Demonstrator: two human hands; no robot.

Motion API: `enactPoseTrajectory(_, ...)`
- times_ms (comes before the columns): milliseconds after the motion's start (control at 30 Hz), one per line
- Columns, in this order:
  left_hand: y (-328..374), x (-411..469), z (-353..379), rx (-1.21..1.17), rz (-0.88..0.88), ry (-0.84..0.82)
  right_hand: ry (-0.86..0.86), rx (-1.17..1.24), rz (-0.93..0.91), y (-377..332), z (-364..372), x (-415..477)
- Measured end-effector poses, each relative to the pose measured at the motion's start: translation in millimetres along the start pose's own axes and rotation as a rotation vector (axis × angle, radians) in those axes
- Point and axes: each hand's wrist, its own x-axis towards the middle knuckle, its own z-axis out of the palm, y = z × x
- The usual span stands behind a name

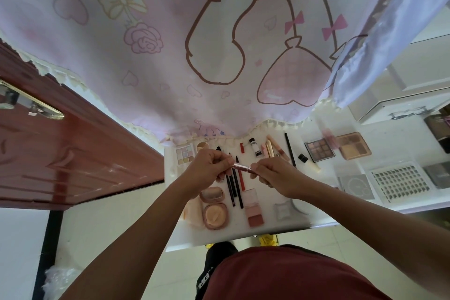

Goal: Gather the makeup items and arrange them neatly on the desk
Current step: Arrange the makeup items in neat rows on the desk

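The pink tube (241,167) is pinched at both ends by left hand (209,168) and right hand (272,175), probably best laid parallel to the pencils (233,186) under the grip.

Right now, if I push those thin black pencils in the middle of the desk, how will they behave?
The black pencils look slim and rigid, so probably light and stiff to lift. They seem round and lie loose on the smooth white desk, so a sideways push may well roll them into the red pencil beside them.
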Motion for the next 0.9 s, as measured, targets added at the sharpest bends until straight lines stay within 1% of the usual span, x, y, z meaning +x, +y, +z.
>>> enactPoseTrajectory(167,1.0,1.0,0.6,0.006,0.007,-0.005,0.017,-0.116,-0.024,4.7,-1.8,0.8)
enactPoseTrajectory(300,0.6,1.1,0.1,0.004,0.007,-0.012,0.001,0.01,0.006,1.2,-2.7,0.1)
enactPoseTrajectory(467,1.4,0.0,0.8,0.006,0.008,-0.013,0.002,-0.055,-0.007,1.1,-2.1,-1.1)
enactPoseTrajectory(667,1.5,-1.8,-1.7,-0.002,0.002,-0.019,-0.021,0.041,0.019,0.9,-0.5,-0.9)
enactPoseTrajectory(900,-0.1,-3.2,-2.1,-0.019,-0.016,-0.013,-0.016,0.032,-0.004,4.1,0.7,-1.9)
